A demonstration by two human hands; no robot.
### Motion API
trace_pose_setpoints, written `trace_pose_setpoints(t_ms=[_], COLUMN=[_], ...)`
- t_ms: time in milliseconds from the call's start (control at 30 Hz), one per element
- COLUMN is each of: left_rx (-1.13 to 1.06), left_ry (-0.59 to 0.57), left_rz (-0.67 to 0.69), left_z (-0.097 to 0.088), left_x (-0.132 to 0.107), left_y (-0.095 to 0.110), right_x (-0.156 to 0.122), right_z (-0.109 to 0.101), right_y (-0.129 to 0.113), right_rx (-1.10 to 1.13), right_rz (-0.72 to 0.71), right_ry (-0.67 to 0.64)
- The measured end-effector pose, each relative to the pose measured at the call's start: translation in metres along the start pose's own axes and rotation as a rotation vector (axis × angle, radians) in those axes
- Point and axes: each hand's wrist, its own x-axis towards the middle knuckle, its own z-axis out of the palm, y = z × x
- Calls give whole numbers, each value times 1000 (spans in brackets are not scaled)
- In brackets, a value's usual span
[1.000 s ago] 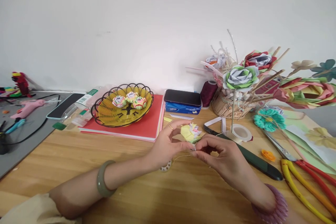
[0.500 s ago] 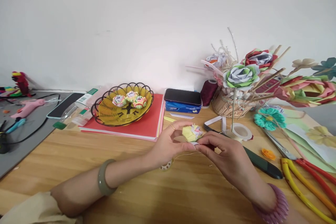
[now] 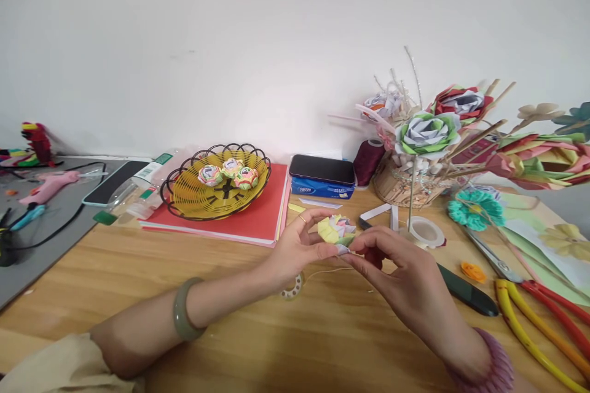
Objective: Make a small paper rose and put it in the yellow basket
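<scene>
Between my two hands, a little above the wooden table, is a small folded paper flower [image 3: 332, 230] in yellow, pink and white with a bit of green. My left hand [image 3: 302, 242] grips its left and lower side, thumb in front and fingers behind. The fingertips of my right hand [image 3: 391, 258] pinch the pale lower edge at its right. Part of the flower is hidden behind the fingers. Below my left hand lies a small ring-shaped spool [image 3: 292, 287] with a thin thread running right.
A yellow woven basket [image 3: 198, 196] with three paper flowers rests on red paper [image 3: 258, 224]. Behind my hands, a phone [image 3: 321, 170] lies on a blue tissue pack [image 3: 318, 188]. On the right are a tape roll [image 3: 426, 232], a dark-handled cutter [image 3: 468, 291], scissors [image 3: 495, 261] and a flower pot [image 3: 399, 187].
The flower has turned slightly in my fingers, showing more of its inner petals and pale lower edge. Both hands keep their hold, with the right fingers shifted a little.
</scene>
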Motion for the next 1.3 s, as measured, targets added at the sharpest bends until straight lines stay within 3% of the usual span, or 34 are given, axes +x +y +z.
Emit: trace_pose_setpoints(t_ms=[300, 467, 700, 933, 1133, 1300], left_rx=[-72, -121, -230, -222, -244, -278], left_ry=[-7, -10, -96, -267, -299, -282], left_rz=[118, 109, -62, -450, -531, -431], left_z=[-2, 0, 1, -10, -13, -12], left_x=[6, 5, -1, 7, 6, 3], left_y=[-1, 3, 13, 11, 13, 16], right_x=[-4, -3, -5, -6, -6, -6], right_z=[1, 3, 4, -2, -3, -3], right_y=[3, 4, 8, 9, 10, 4], right_rx=[-166, -176, -219, -269, -225, -129], right_rz=[-259, -231, -250, -348, -369, -282], right_ry=[51, 82, 159, 170, 111, 214])
